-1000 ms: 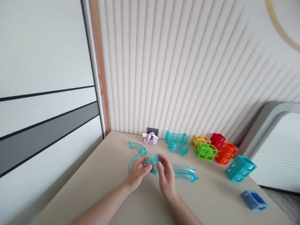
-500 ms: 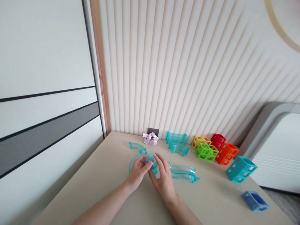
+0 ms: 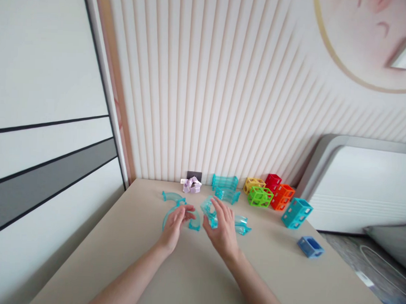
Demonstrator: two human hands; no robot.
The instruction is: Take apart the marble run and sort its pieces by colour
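Note:
My right hand (image 3: 224,229) grips a clear teal plastic piece (image 3: 206,207) between its thumb and fingers, above the table. The piece's exact shape is partly hidden by the fingers. My left hand (image 3: 175,227) is apart from it, fingers loosely extended and nothing seen in them. Around and below the left hand lie curved teal track pieces (image 3: 173,197), one of them a short bent piece (image 3: 195,221) just right of its fingers. Straight clear teal tracks (image 3: 243,226) lie partly behind the right hand.
Ribbed teal track pieces (image 3: 224,183) and a bundle of lilac pieces (image 3: 192,184) sit by the wall. To the right stand hollow blocks: yellow (image 3: 250,184), green (image 3: 260,197), red (image 3: 273,182), orange (image 3: 282,198), teal (image 3: 297,214) and blue (image 3: 310,247). The table's right edge drops to the floor.
Both hands were together on the clear teal piece; the left has let go and drawn away to the left. The right keeps the piece. The view has turned to the right.

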